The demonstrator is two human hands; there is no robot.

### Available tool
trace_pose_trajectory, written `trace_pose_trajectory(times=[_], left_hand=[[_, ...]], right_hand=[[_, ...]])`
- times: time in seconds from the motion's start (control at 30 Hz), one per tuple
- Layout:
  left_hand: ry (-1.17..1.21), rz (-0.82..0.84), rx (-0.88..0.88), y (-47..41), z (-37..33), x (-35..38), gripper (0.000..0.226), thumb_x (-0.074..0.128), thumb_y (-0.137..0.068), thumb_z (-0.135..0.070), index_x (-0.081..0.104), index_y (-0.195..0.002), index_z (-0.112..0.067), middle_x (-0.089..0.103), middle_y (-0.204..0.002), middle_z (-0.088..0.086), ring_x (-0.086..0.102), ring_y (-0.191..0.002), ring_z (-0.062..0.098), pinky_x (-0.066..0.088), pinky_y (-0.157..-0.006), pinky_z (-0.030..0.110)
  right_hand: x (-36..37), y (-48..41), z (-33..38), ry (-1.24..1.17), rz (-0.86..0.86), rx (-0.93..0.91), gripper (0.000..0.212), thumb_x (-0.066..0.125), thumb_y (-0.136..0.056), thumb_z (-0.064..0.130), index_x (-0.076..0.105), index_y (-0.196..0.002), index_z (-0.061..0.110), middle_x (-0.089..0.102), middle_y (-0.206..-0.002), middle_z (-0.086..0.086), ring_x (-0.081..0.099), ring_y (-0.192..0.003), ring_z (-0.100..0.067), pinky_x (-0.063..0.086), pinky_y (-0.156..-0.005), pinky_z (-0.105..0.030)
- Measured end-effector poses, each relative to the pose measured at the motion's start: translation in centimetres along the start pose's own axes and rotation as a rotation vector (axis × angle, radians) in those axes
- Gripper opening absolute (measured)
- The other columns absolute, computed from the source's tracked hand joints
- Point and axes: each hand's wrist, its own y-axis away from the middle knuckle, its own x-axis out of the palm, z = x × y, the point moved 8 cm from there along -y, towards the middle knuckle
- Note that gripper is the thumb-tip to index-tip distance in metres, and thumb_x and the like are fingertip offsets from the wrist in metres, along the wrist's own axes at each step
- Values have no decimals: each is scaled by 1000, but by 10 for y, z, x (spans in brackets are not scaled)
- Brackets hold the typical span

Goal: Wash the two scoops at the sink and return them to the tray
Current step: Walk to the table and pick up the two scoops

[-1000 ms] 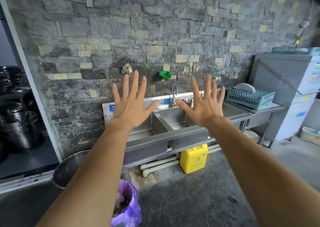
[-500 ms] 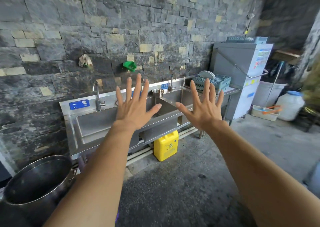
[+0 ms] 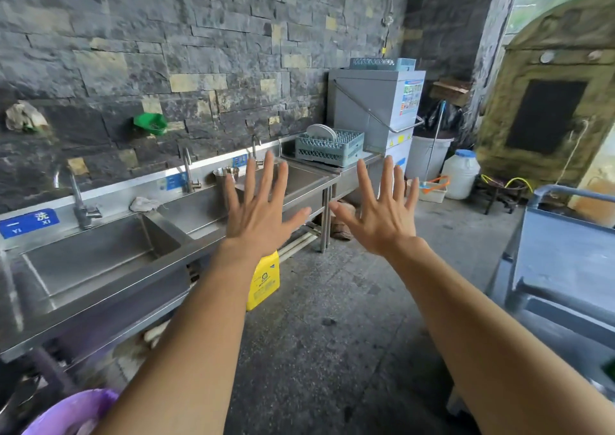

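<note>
- Sweeping to the right since the earlier views, the camera now shows the far end of the steel sink [image 3: 100,261] run, the green dish rack [image 3: 329,148] with a plate standing in it, and the grey dishwasher [image 3: 376,102]; the large steel pot once at lower left is out of view.
- A grey metal cart [image 3: 565,255] has come into view at the right edge, which I judge may carry the tray, though no tray can be made out.
- The left hand [image 3: 259,215] and right hand [image 3: 379,215] are raised, palms away, fingers spread wide apart, each grip empty, just as before.
- Neither scoop can be seen anywhere; a small steel cup [image 3: 226,173] stands on the sink ledge, but it is no scoop as far as I can tell.
- By my reading, the task has not begun: the scoops must first be found, probably further right.
- A yellow jug [image 3: 264,281] stands on the floor below the sink.
</note>
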Motion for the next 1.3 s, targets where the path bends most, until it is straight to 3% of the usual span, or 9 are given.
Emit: trace_pose_trajectory(times=[0.17,0.67,1.07,1.3], left_hand=[[75,13,63,-21,-72,26,94,10,-85,-84,-19,-156,-29,-32,-163,-2,-29,-150,26,-13,-117,64],[219,69,262,-56,-253,85,94,6,-84,-84,-23,-155,-29,-35,-161,0,-28,-150,30,-12,-116,66],[393,132,535,-71,-385,120,93,6,-84,-83,-23,-155,-30,-35,-162,-1,-33,-148,27,-13,-116,66],[521,161,728,-75,-460,125,92,12,-87,-81,-22,-154,-29,-35,-162,0,-30,-149,28,-13,-116,65]], right_hand=[[2,5,-75,40,3,92,99,10,-82,92,-9,-161,36,-14,-170,-18,-10,-157,-37,-9,-123,-62],[-4,43,-250,172,15,366,96,4,-81,91,-14,-160,38,-18,-170,-15,-12,-157,-36,-15,-121,-61],[-23,92,-338,335,21,636,96,14,-85,88,-9,-162,36,-12,-171,-15,-7,-157,-38,-8,-123,-63],[-44,131,-371,436,6,830,95,14,-86,87,-11,-161,35,-15,-171,-16,-11,-157,-36,-13,-122,-61]])
